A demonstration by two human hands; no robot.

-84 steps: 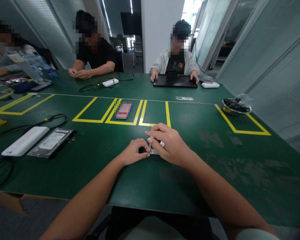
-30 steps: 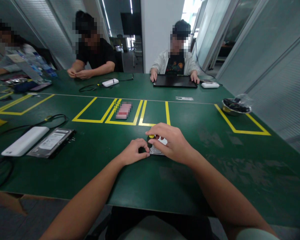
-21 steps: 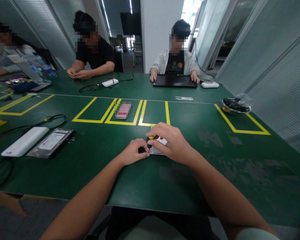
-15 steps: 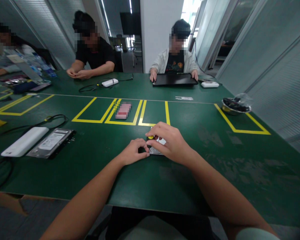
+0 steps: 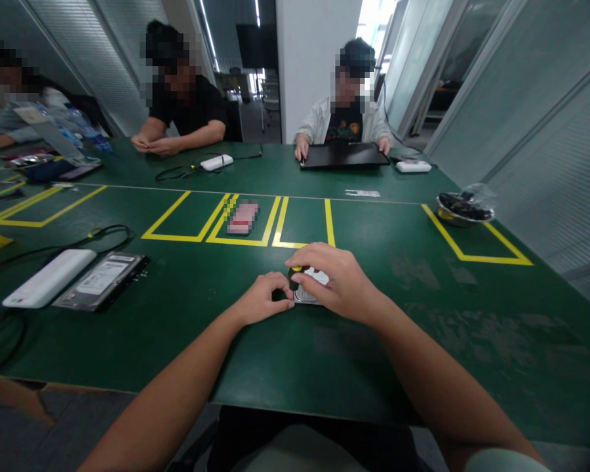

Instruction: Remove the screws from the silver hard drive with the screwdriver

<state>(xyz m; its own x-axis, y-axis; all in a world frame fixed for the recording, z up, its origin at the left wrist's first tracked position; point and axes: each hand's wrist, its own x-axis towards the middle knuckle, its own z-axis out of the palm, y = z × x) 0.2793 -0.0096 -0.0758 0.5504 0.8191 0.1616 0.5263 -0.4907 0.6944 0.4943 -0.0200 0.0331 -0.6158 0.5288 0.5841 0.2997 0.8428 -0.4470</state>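
Note:
A small hard drive (image 5: 305, 295) with a silver face lies flat on the green table in front of me, partly covered by both hands. My left hand (image 5: 261, 300) rests at its left edge, with thumb and fingers closed on that side. Above the drive's left part, my right hand (image 5: 341, 282) grips a short screwdriver (image 5: 294, 281) with a black and yellow handle between thumb and fingers. The screwdriver stands roughly upright. Its tip is hidden, so I cannot tell which screw it touches.
To the left lie another hard drive (image 5: 101, 280), a white power bank (image 5: 50, 278) and black cables. A pink phone (image 5: 242, 217) sits within yellow tape. A bowl (image 5: 465, 208) of dark items stands at right. Across the table several people sit; one holds a black panel (image 5: 344, 156).
The fingers of my right hand have shifted slightly around the screwdriver, and more of its dark handle shows. My left hand and the hard drive stay in place.

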